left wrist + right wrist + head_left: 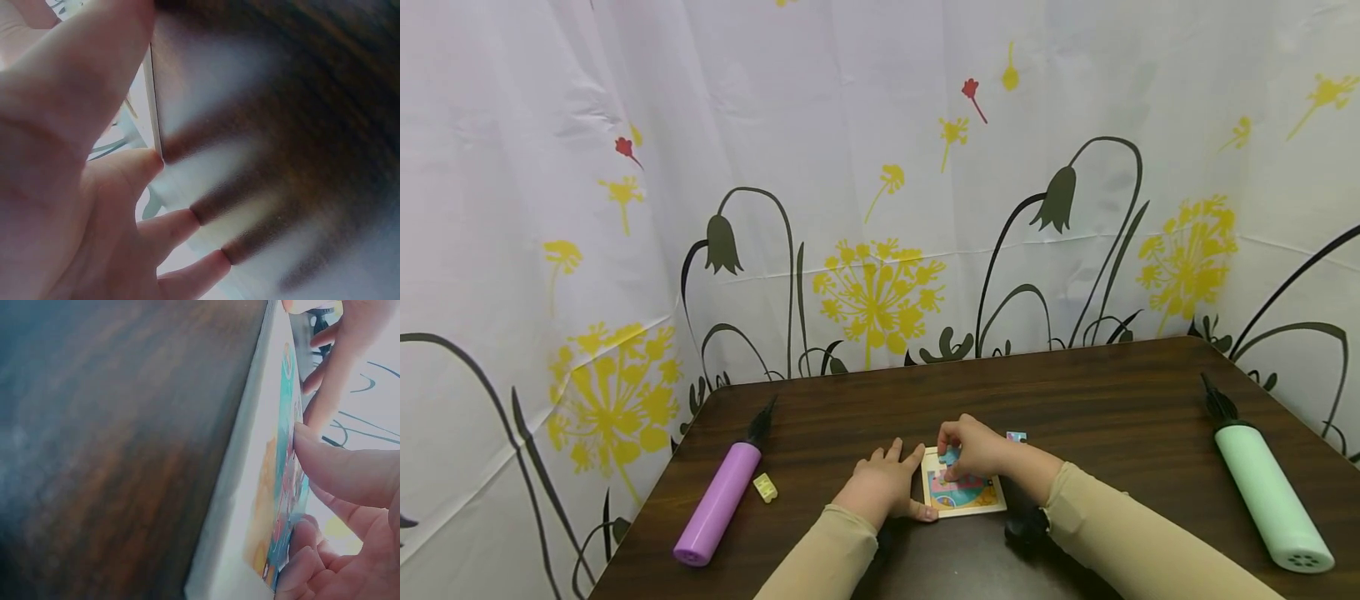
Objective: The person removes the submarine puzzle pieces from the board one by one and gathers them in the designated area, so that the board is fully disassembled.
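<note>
A small jigsaw puzzle in a pale wooden frame (pixel 973 511) lies on the dark table, with a colourful picture inside. At its left edge rests my left hand (pixel 880 483), fingers spread and mostly straight, thumb at the near corner. In the left wrist view those fingertips (pixel 212 256) touch the tabletop beside the frame. My right hand (pixel 973 448) is over the puzzle's upper part, pinching a blue puzzle piece (pixel 950 457) between thumb and curled fingers. The right wrist view shows the thumb (pixel 337 472) against the picture surface; the piece is mostly hidden there.
Another blue puzzle piece (pixel 1017 436) lies behind my right wrist. To the left are a purple hand pump (pixel 718 504) and a small pale yellow object (pixel 765 487). A mint-green hand pump (pixel 1273 496) lies far right. A flower-patterned curtain (pixel 880 167) hangs behind the table.
</note>
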Demonstrator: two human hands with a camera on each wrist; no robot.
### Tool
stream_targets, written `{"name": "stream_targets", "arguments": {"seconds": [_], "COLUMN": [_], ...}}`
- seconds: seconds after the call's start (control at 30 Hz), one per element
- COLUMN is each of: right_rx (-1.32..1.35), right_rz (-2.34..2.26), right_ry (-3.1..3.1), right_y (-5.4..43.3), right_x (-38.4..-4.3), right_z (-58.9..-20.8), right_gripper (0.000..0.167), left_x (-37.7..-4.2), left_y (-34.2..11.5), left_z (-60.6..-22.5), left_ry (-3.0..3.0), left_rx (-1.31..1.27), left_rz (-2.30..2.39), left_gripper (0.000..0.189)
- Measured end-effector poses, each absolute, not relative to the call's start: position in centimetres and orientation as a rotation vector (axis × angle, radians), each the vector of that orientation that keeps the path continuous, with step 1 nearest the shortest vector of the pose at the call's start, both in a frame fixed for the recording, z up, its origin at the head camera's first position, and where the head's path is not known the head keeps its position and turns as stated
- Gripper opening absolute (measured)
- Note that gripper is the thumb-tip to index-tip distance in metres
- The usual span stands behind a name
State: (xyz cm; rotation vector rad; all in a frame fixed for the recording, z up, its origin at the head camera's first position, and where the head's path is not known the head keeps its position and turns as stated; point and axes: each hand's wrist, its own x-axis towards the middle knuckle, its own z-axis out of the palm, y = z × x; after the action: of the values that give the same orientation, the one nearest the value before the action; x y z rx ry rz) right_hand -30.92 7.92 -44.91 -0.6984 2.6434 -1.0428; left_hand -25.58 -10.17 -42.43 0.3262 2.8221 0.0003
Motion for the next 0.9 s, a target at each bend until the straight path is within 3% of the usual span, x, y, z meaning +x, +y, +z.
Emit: {"name": "stream_targets", "arguments": {"seconds": [0.2,0.43,0.9], "right_rx": [-0.685,-0.683,-0.716], "right_rz": [-1.079,-1.209,-1.349], "right_ry": [2.653,2.613,2.526], "right_y": [8.2,8.8,9.4], "right_x": [-31.1,-31.8,-32.3], "right_z": [-45.1,-45.7,-45.8], "right_gripper": [0.036,0.016,0.015], "left_x": [-25.5,-25.5,-25.5], "left_y": [-10.1,-10.1,-10.1], "left_z": [-42.4,-42.5,-42.4], "left_ry": [2.832,2.835,2.835], "left_rx": [0.325,0.329,0.324], "left_rz": [0.000,0.004,0.025], "left_gripper": [0.103,0.103,0.102]}}
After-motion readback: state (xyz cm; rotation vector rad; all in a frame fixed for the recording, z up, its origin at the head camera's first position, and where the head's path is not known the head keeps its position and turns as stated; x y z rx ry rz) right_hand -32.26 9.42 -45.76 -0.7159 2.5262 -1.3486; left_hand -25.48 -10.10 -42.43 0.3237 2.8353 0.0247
